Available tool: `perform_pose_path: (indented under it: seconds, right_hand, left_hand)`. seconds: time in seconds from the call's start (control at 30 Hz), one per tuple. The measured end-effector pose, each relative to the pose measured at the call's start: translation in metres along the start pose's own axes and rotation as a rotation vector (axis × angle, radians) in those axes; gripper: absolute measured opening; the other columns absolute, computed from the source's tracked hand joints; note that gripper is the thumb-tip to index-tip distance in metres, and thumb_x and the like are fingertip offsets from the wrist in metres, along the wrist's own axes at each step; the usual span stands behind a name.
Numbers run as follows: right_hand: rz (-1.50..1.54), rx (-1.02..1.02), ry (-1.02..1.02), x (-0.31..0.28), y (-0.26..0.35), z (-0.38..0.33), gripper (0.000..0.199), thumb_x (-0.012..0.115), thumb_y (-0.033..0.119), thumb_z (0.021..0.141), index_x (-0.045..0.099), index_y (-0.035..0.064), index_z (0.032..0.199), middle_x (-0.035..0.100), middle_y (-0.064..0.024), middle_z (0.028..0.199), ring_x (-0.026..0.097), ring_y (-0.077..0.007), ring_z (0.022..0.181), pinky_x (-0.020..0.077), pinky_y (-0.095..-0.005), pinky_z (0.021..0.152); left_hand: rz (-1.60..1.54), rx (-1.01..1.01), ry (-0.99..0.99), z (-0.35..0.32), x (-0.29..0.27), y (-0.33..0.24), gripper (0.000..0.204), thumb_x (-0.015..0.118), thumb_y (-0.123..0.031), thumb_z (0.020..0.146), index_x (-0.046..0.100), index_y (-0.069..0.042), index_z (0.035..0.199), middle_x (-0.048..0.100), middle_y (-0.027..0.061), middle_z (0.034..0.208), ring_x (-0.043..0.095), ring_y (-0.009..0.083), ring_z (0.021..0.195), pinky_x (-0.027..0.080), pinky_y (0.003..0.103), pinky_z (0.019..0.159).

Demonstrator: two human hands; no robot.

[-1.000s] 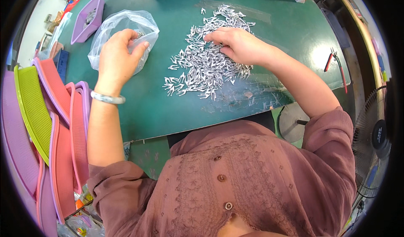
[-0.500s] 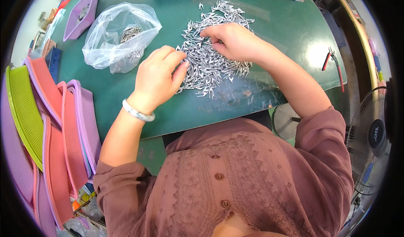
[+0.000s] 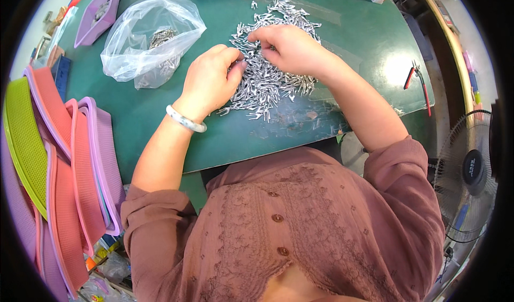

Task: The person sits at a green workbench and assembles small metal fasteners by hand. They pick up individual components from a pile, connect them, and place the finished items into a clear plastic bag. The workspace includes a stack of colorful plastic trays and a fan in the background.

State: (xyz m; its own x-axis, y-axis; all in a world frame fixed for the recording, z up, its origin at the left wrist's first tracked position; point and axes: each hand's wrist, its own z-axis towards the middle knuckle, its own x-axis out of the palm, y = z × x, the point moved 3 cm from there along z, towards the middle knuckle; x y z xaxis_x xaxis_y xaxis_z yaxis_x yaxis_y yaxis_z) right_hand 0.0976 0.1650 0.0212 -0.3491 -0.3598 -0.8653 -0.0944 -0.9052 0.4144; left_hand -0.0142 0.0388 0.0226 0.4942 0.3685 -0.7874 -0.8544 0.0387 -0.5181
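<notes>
A heap of small silvery forked metal pieces (image 3: 267,90) lies spread on the green tabletop (image 3: 225,146). At its left edge is my left hand (image 3: 212,77), a pale bangle (image 3: 186,120) round the wrist. Its fingers are curled, with thumb and forefinger drawn close together; whatever they pinch is hidden. My right hand (image 3: 292,50) is over the upper middle of the heap. Its forefinger stretches left across the pieces, and the thumb stands apart below it with no piece visible between. A single forked piece (image 3: 254,4) lies by itself beyond the heap.
To the left, a clear plastic bag (image 3: 126,55) holds more metal pieces, beside a purple basket (image 3: 96,18). Pink, green and purple baskets (image 3: 107,157) are stacked at the table's left side. Red-handled pliers (image 3: 420,85) lie at the right; a fan (image 3: 463,176) stands beyond.
My left hand has moved slightly farther over the heap, up and toward my right hand. My right hand has shifted a little left. The whole view has also shifted slightly.
</notes>
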Motion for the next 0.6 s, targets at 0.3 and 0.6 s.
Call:
perform_pose_path:
  seconds: [0.3, 0.6]
  right_hand:
    - [-0.095, 0.106, 0.054, 0.001, 0.006, 0.005, 0.034, 0.051, 0.001, 0.074, 0.055, 0.0038, 0.107, 0.06, -0.013, 0.072, 0.059, -0.0303, 0.071, 0.0463, -0.0393, 0.064]
    - [1.016, 0.402, 0.042, 0.011, 0.02, 0.008, 0.035, 0.056, -0.001, 0.078, 0.051, -0.0045, 0.112, 0.058, -0.0004, 0.074, 0.051, -0.0048, 0.065, 0.0407, -0.0183, 0.058]
  left_hand:
    - [-0.177, -0.049, -0.035, -0.012, 0.006, 0.015, 0.01, 0.061, -0.011, 0.076, 0.062, -0.004, 0.082, 0.055, 0.0107, 0.073, 0.055, 0.0279, 0.067, 0.044, 0.035, 0.061]
    - [-0.882, -0.394, 0.01, -0.018, 0.01, 0.028, 0.012, 0.054, -0.01, 0.085, 0.06, 0.001, 0.087, 0.057, -0.0008, 0.072, 0.05, 0.0062, 0.064, 0.042, 0.022, 0.059]
